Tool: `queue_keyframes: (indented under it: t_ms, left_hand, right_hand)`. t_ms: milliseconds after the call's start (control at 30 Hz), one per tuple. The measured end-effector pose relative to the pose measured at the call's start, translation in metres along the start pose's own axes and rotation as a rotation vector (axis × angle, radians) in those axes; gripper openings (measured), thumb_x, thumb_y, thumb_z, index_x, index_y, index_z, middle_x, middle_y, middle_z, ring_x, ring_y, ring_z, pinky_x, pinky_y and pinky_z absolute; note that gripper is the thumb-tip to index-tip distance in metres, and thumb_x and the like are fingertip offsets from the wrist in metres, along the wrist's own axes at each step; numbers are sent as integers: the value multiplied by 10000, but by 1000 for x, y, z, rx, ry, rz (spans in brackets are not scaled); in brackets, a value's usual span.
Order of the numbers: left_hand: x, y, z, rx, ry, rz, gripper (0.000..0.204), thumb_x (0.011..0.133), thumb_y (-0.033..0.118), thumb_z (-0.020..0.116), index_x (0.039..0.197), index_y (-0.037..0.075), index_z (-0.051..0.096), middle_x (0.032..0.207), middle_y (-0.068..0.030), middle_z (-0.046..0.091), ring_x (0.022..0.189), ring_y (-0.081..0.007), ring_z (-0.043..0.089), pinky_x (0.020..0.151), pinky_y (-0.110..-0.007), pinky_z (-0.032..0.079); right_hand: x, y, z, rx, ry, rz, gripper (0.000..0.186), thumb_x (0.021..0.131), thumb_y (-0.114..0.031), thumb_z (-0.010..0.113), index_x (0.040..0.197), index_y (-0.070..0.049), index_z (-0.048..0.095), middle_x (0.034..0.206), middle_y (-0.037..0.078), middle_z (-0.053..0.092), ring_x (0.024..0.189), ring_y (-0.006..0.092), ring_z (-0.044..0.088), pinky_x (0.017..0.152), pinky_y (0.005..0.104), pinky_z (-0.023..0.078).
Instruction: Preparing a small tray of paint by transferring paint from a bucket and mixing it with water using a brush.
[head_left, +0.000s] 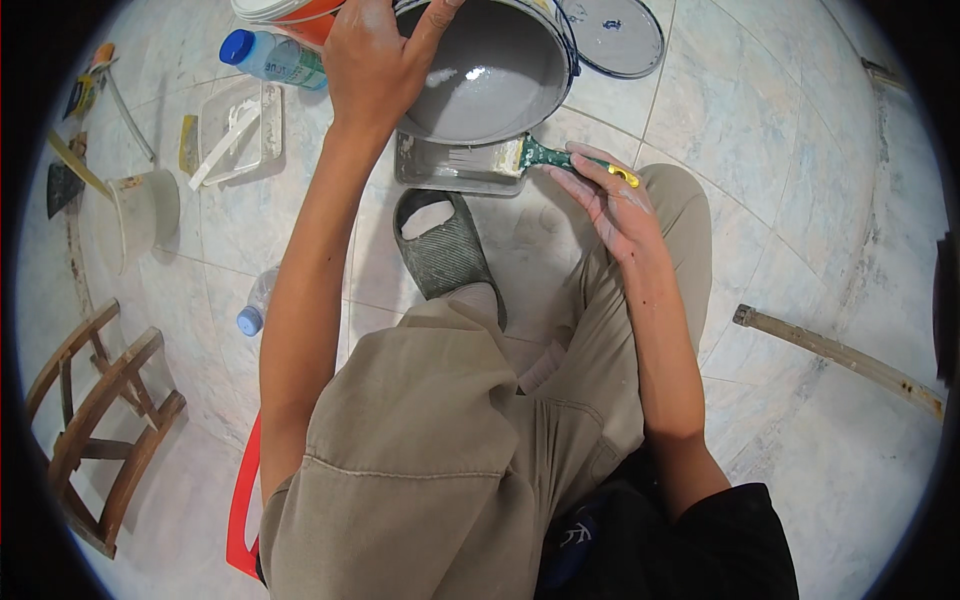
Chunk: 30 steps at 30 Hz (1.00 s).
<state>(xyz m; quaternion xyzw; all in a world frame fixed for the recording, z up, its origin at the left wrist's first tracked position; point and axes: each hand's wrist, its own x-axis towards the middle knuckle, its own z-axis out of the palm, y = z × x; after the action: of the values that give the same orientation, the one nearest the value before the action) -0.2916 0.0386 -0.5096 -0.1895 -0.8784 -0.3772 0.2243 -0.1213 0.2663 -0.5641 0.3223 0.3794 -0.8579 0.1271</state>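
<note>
Fingers (420, 40) of the left hand (375, 65) curl over the rim of one paint bucket (490, 70), tipped on its side at twelve o'clock so its grey-coated inside faces the camera. The right hand (610, 200), at about one o'clock from the knees, has its fingers closed loosely round the green handle of one paintbrush (530, 155), whose white bristles lie in one grey paint tray (450, 165) on the tiled floor (800, 200), just below the bucket's mouth. One round lid (615, 35) lies at one o'clock, just beside the bucket.

One grey slipper (445, 245) on a foot rests right below the tray. Two blue-capped plastic bottles show: one (270, 55) lying at eleven o'clock, near the left hand, and one (255, 305) at nine o'clock beside the left forearm. One clear rectangular tub (240, 130) with a white stick in it sits at ten o'clock, and one pale plastic cup (140, 215) lies further left. One wooden stool (100, 420) is at eight o'clock, and one long pipe (840, 355) lies at three o'clock.
</note>
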Motion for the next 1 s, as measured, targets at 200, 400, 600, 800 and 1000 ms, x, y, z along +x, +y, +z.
queue_keyframes:
  t_ms: [200,400,600,800,1000]
  left_hand:
    - [0,0,0,2,-14,-17,463,956,427,680,954,-16,544,802,-205,575,745,-354,586,674,-429,456]
    - [-1,-2,-1,16,-9,5,490,954,455,678,959,-14,536,807,-203,573,746,-355,587,672,-431,456]
    - [-4,-3,-1,34,-29,-4,490,954,452,676,966,-15,527,817,-215,572,759,-388,583,679,-442,457]
    - [-4,-3,0,29,-11,9,487,949,447,684,970,-14,527,824,-223,574,769,-404,583,688,-452,459]
    - [-5,-2,-3,30,-41,-11,495,944,454,688,964,-12,521,820,-217,567,767,-391,576,690,-446,458]
  right_hand:
    - [0,0,0,7,8,3,350,955,7,651,1240,187,558,1231,280,616,1160,394,656,1061,394,565]
    - [0,0,2,22,24,8,297,955,45,629,1215,183,586,1203,271,629,1114,361,679,1027,396,590]
    - [3,0,-1,20,20,20,292,954,42,634,1210,176,591,1203,262,631,1112,351,680,1021,394,595]
    - [3,1,0,15,32,17,283,952,43,635,1199,177,595,1197,257,632,1114,347,679,1022,398,594]
    - [2,1,1,12,25,22,275,949,55,627,1193,180,597,1185,256,637,1115,345,678,1016,395,598]
